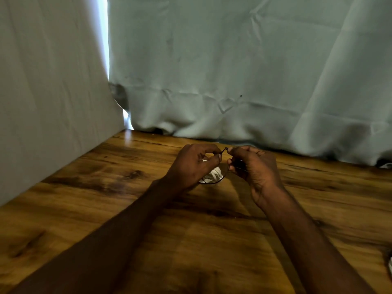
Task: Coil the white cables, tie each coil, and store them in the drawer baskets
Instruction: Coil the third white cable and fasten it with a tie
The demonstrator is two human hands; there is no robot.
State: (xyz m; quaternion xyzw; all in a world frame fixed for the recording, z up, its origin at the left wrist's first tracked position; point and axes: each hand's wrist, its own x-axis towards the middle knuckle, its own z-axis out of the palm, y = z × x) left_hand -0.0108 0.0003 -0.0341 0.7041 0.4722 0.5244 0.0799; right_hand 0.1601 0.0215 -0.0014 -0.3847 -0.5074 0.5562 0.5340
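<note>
A small coil of white cable [213,176] sits toward the far middle of the wooden desk [106,209], between the two hands and partly hidden under the left one. What shows of it is a tight bunch of glossy white loops lying side by side, bundled into a compact lump rather than a flat ring; its ends cannot be made out.

A thin dark tie [222,178] curves under the near side of the coil and rises on the right toward the hands.

The left hand [192,166] is over the coil, its fingers curled, thumb and forefinger pinching one end of the tie just above the bundle. The right hand [252,166] is just beside it on the right, fingers also curled, pinching the other end of the tie; the two pinched ends nearly meet between the hands, above the far edge of the coil. Both forearms reach in from the near side.

Pale draped cloth [233,71] hangs behind the far edge of the desk, and a plain light panel [53,92] stands along the left. A scrap of something white [389,267] shows at the right edge, too cut off to identify.
</note>
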